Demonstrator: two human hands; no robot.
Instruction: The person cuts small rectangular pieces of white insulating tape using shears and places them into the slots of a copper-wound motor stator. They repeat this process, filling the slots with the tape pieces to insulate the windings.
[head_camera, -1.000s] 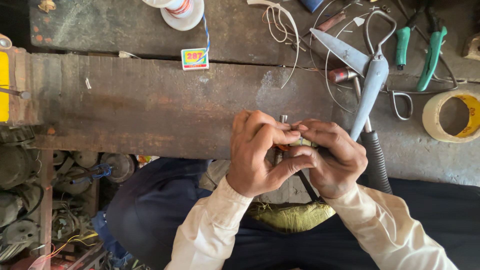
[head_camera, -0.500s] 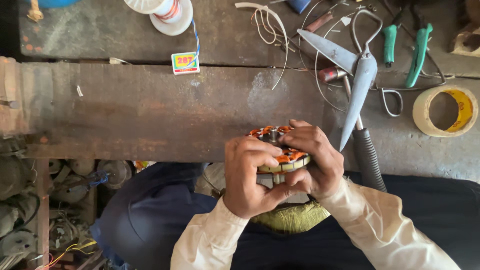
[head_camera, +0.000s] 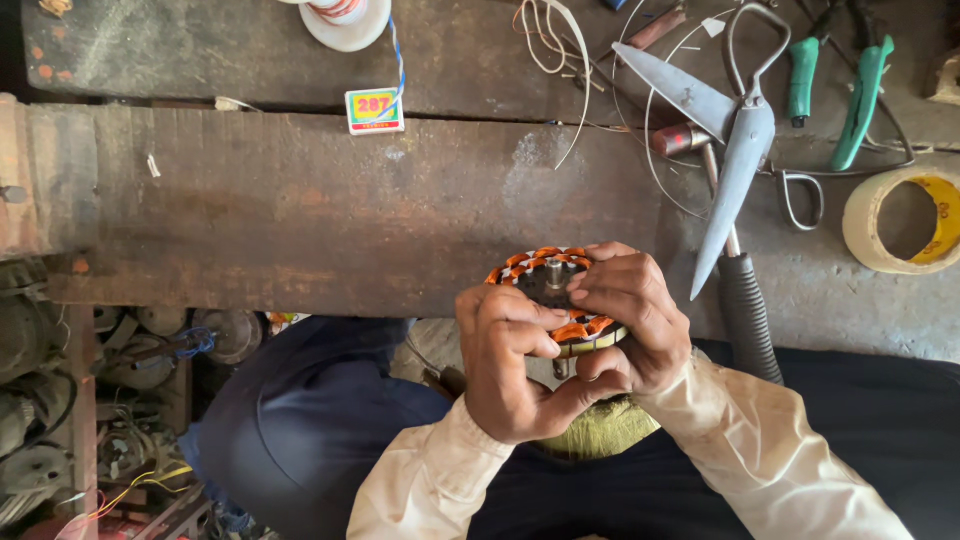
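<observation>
Centre frame, your left hand (head_camera: 510, 365) and right hand (head_camera: 630, 320) both curl tight round one round motor stator with orange copper windings (head_camera: 552, 290), at the worn wooden bench's (head_camera: 300, 210) edge. Upper right: one large steel shears (head_camera: 735, 150), two green-handled pliers (head_camera: 835, 85), one yellowish tape roll (head_camera: 905, 220).

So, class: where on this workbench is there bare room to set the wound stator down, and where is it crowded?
Free: the dark wooden plank, between the small printed tag and the stator held in the left hand and right hand. Crowded: right of it, around the large shears, green-handled pliers and tape roll.
</observation>
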